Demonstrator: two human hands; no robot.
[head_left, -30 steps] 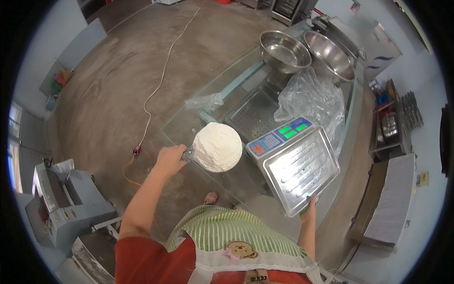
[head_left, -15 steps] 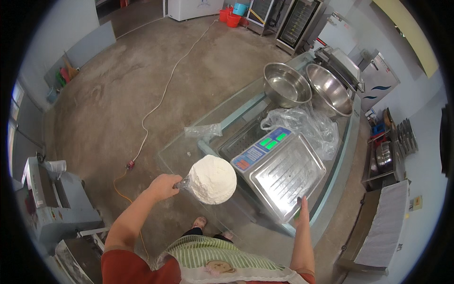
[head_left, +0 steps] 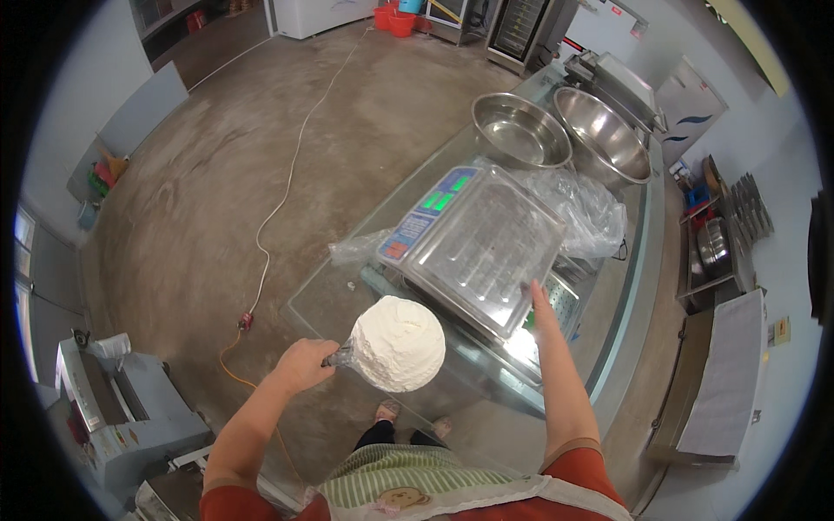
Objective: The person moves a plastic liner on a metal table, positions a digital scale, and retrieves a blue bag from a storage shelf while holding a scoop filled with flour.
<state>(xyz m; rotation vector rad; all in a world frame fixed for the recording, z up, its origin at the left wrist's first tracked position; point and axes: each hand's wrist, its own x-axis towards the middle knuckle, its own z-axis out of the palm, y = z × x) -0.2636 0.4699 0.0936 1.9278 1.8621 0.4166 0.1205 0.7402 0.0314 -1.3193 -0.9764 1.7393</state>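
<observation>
While dressed in a green striped apron (head_left: 434, 464) at the bottom edge, gripping a clear jug (head_left: 349, 356) by its handle with the left hand (head_left: 302, 365), closed snugly, left of centre below mid-frame. Inside, white powder (head_left: 401, 343) heaped to the rim. Against the lower right corner of a scale (head_left: 486, 243) at mid-frame, the right hand (head_left: 542, 314), partly hidden; cannot tell how far closed. Under the scale, a glass bench (head_left: 323, 304); cannot tell whether touching or raised. Probably at the step of placing the scale one-handed, with the full jug held aside. For the next move: keep the jug level, guide the scale evenly, avoid snagging the plastic bag (head_left: 591, 217) right of centre. Beyond, toward upper right, two metal bowls (head_left: 514, 132). Farthest, at top centre, red buckets (head_left: 400, 24).
</observation>
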